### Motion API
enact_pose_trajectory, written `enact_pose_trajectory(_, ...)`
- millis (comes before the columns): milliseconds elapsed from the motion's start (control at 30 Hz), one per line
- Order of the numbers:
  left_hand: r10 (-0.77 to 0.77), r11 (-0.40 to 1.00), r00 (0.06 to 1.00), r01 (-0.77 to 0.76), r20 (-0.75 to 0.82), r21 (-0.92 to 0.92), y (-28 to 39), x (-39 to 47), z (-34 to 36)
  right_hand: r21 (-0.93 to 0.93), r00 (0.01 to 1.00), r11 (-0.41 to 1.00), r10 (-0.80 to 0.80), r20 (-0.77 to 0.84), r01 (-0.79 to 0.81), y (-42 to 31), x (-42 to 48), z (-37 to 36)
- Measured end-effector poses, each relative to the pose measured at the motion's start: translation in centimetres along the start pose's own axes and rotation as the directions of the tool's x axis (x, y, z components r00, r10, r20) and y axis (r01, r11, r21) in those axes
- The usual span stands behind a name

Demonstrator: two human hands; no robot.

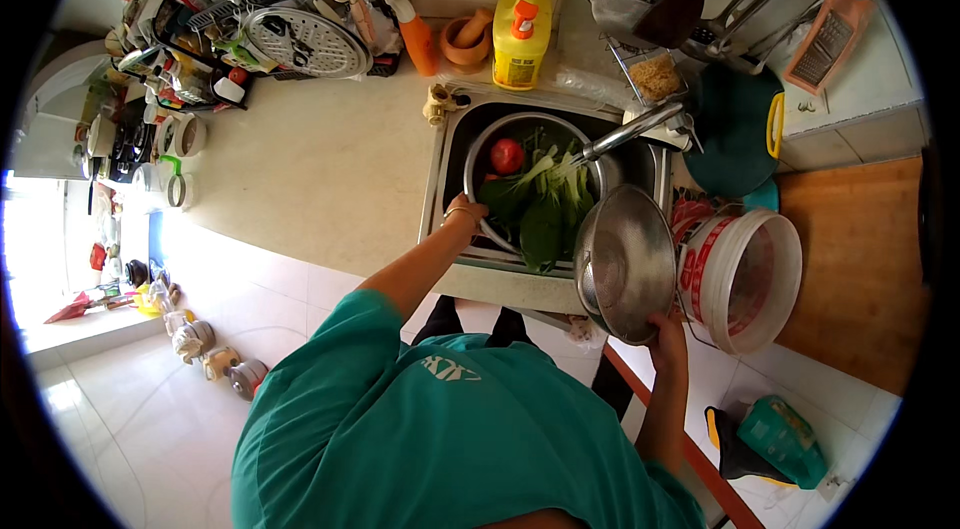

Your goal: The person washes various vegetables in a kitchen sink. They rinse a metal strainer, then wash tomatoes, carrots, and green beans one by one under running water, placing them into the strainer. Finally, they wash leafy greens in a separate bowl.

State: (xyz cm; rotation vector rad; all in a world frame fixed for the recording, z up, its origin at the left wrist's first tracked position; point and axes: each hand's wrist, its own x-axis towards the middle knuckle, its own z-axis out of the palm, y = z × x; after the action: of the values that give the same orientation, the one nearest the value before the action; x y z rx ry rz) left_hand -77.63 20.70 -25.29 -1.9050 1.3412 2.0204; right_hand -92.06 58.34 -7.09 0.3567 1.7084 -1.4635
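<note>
My left hand (pixel 466 214) grips the left rim of a metal basin (pixel 480 146) in the sink (pixel 433 210). Inside the basin lie leafy greens (pixel 541 217) and a red tomato (pixel 508 156); water streams onto the leaves from the chrome faucet (pixel 634 129). A metal strainer bowl (pixel 637 259) is tilted on its side in my right hand (pixel 666 340), which holds it by the near rim. The strainer overlaps the sink's front right corner and looks bare inside. My right fingers are partly hidden behind its rim.
Right of the strainer is a white plastic bucket (pixel 757 281), beside a wooden board (pixel 847 251). A yellow detergent bottle (pixel 519 41) and a mortar (pixel 459 52) stand behind the sink. Ladles (pixel 622 7) and a grater (pixel 825 33) hang at the upper right. The countertop (pixel 322 154) extends left.
</note>
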Motion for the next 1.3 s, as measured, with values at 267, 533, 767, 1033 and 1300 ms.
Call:
enact_pose_trajectory(267, -0.201, 0.979, 0.979, 0.201, 0.017, 0.020, -1.2, 5.8, 5.7, -0.101, 0.999, 0.995, -0.023, -0.046, 0.018, 0.0, -0.3, 1.4)
enact_pose_trajectory(533, -0.305, 0.944, 0.948, 0.289, 0.087, 0.162, -2.7, 6.5, 5.8, -0.179, 1.000, 0.984, -0.008, 0.025, 0.013, 0.5, 0.6, 3.1)
enact_pose_trajectory(767, 0.290, 0.793, 0.946, -0.151, 0.148, -0.590, 2.7, -4.1, -9.2, -0.348, 0.991, 0.937, 0.034, 0.127, 0.013, -0.9, 2.2, 14.1)
enact_pose_trajectory(1033, 0.462, 0.444, 0.886, -0.251, -0.020, -0.860, 2.7, -10.4, -28.2, -0.379, 0.877, 0.868, -0.120, 0.466, 0.320, 5.5, 10.2, 30.6)
enact_pose_trajectory(1300, 0.413, 0.573, 0.907, -0.324, -0.076, -0.753, -1.7, -12.1, -33.0, -0.451, 0.881, 0.821, -0.127, 0.457, 0.352, 6.8, 10.3, 39.9)
